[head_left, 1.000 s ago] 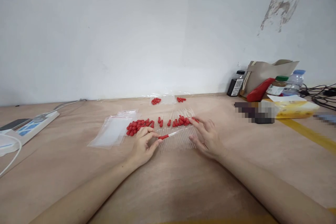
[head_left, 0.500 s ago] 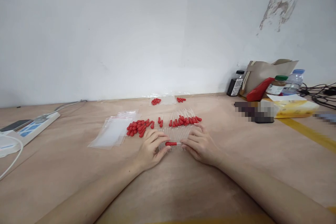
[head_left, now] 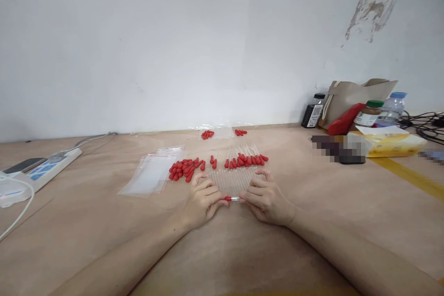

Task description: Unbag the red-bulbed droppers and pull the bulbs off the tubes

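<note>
My left hand (head_left: pixel 205 200) is closed, its thumb and fingers pinching a red rubber dropper bulb (head_left: pixel 227 199), mostly covered. From the bulb's narrow end a glass dropper tube (head_left: pixel 236 199) runs into the pinched fingers of my right hand (head_left: pixel 268 198), which hide its far part. Bulb and tube lie in one level line and meet between the hands. Just behind them, more glass tubes (head_left: pixel 231 180) lie side by side in a row. Beyond that row are several droppers with red bulbs fitted (head_left: pixel 246 160). A heap of loose red bulbs (head_left: pixel 181 169) sits past my left hand.
Clear plastic bags (head_left: pixel 151 173) lie left of the heap. Near the wall are bagged red bulbs (head_left: pixel 207 134). A power strip (head_left: pixel 57 169) and phone (head_left: pixel 26 165) are at far left. Bottles, a grey bag (head_left: pixel 357 95) and a yellow tissue pack (head_left: pixel 395 143) stand at right.
Both hands have come slightly toward me with the bulb and tube. My left fingers now cover more of the bulb, and more of the tube row shows behind.
</note>
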Available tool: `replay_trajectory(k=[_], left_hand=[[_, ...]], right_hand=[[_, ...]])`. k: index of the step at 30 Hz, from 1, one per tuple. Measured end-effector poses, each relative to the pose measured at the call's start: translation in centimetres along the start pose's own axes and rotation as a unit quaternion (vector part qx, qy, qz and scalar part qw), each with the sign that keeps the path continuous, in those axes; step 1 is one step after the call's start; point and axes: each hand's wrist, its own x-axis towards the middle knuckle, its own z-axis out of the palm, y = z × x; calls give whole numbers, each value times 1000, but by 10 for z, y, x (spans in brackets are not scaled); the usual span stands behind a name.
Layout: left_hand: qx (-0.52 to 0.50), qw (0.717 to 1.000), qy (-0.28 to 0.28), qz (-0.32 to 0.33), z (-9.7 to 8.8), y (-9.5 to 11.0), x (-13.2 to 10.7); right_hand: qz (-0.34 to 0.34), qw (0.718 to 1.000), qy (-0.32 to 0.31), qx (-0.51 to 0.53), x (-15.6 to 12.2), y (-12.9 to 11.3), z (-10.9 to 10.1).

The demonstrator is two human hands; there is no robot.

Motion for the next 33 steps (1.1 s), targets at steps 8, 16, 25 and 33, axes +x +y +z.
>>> replay_trajectory(k=[8, 16, 25, 33], left_hand=[[2, 1000, -22, 18, 0, -3, -3], [-4, 999, -33, 17, -1, -1, -3], [7, 997, -21, -68, -7, -17, -15], [-89, 985, 30, -146, -6, -20, -10]], right_hand=[[-6, 1000, -15, 3, 2, -2, -5], [-7, 1000, -20, -3, 2, -2, -6], [126, 992, 5, -18, -7, 19, -5], [288, 957, -10, -18, -9, 28, 3]])
